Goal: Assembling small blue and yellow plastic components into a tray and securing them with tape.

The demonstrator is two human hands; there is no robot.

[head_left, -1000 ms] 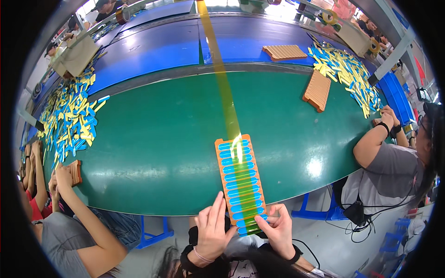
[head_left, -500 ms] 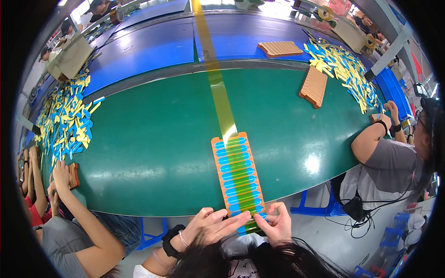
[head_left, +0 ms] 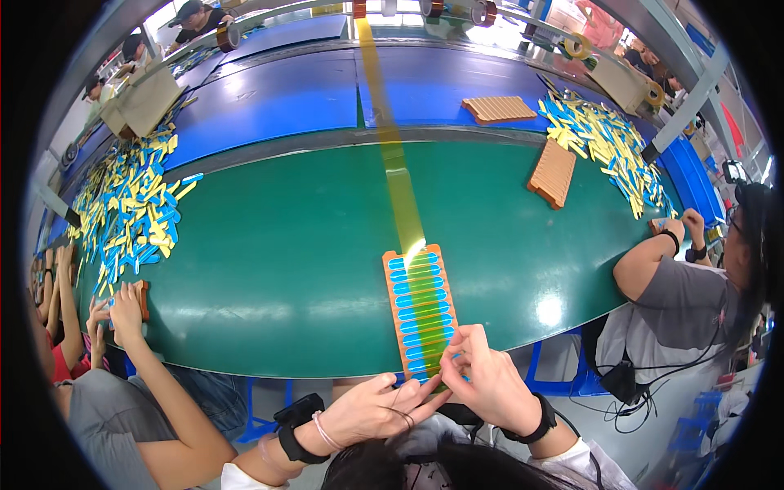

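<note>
Orange grooved tray (head_left: pixel 396 322) at lower centre, lengthwise to the wearer, near end reaching the table's front edge. Blue strips (head_left: pixel 407 314) lie crosswise, one per groove; the grooves presumably keep them parallel and spaced. Yellow translucent tape (head_left: pixel 402 196) runs down from a roll (head_left: pixel 359 8) at top centre and along the strips, the tray seemingly lined up beneath it. Right hand (head_left: pixel 494 388) at the tray's lower right: fingers bent in toward the thumb, nearly closed; cannot tell whether tape or strip is gripped. Left hand (head_left: pixel 371 410) half open, fingers extended together toward the tray's near end, perhaps steadying it; any grip there hidden. Blue-and-yellow piles (head_left: pixel 135 216) flank the green table (head_left: pixel 278 245), likely within co-workers' reach. Writing: none legible on tray or tape.
</note>
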